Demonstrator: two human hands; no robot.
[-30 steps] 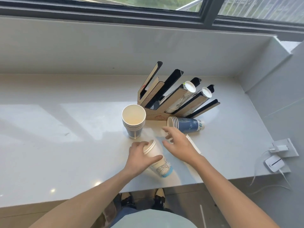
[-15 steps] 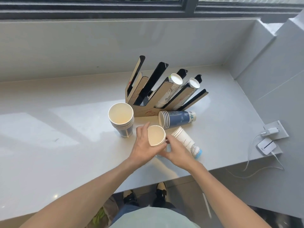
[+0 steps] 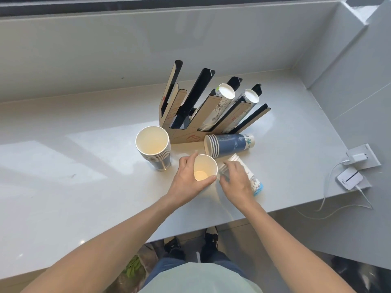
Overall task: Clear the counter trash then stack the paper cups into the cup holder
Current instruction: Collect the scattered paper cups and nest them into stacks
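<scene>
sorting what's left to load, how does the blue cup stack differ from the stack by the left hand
The blue stack lies on its side on the counter, mouth facing left; the upright stack stands with its mouth up. The blue stack lies right in front of the holder; the upright stack stands at its left corner. The upright stack's open mouth looks wider. Both are nested paper cups, still outside the holder.

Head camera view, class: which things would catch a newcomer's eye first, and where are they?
The fan-shaped cup holder stands mid-counter, with two of its slots holding cup stacks. In front of it, the left hand holds an upright white cup, while the right hand rests on a white cup stack lying on its side. A tall upright stack stands left of the holder's base.
</scene>
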